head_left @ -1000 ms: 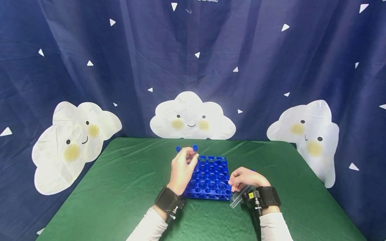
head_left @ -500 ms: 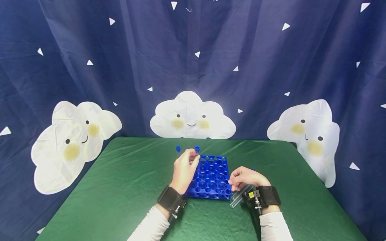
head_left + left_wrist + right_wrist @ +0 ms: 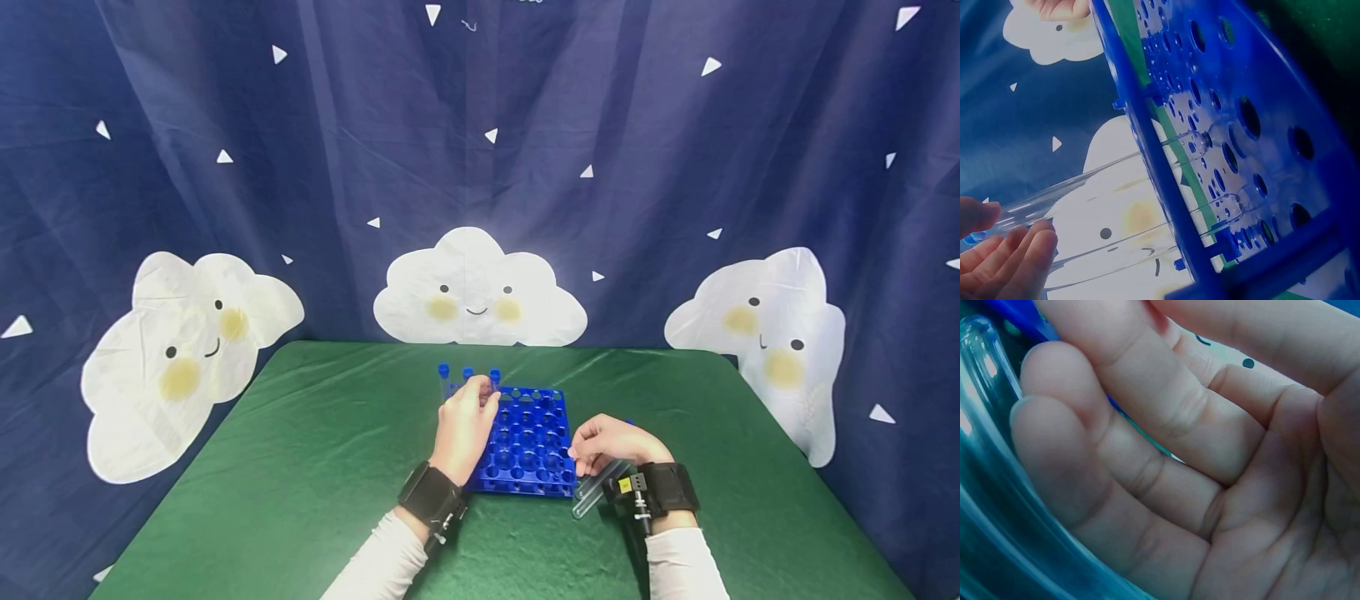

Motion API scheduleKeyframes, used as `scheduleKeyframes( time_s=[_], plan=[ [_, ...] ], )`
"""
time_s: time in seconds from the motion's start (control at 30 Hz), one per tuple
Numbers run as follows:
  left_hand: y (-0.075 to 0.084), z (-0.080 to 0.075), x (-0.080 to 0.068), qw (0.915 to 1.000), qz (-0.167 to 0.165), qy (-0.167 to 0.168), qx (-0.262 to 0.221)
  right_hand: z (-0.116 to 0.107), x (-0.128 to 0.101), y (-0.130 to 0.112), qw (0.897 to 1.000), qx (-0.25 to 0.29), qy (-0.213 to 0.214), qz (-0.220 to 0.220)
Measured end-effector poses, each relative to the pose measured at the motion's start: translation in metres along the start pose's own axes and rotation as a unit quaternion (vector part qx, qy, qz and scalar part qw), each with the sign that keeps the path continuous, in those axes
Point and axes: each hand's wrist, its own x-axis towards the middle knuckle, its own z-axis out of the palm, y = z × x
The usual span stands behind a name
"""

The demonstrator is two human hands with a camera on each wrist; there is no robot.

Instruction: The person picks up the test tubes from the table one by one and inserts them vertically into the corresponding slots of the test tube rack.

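I am looking at a bright blue tube rack point(image 3: 525, 442) sitting at the centre of the frame on the green bench point(image 3: 300, 467), its top plate pierced by rows of round holes. Three clear tubes with blue caps are standing in its far left corner; the capped tube point(image 3: 494, 379) nearest the middle is the one my left hand point(image 3: 465, 429) is working on. That hand is reaching over the rack's left edge, wrist low and fingers curled upward, pinching the tube near its cap; in the left wrist view its fingertips point(image 3: 1004, 256) are closing round the glass above the rack. My right hand point(image 3: 611, 444) is resting on the bench just right of the rack, fingers curled round a clear open tube point(image 3: 596, 492) that is lying slanted toward the lower centre of the frame.
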Motion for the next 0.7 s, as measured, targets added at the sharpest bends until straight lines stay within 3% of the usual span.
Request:
scheduleKeyframes(
  time_s=[0.7],
  plan=[
    [-0.0008,0.0002,-0.001,0.9996,0.014,0.001,0.025,0.0002,-0.0004,-0.0003,1.0,-0.002,-0.001,-0.002]
  ],
)
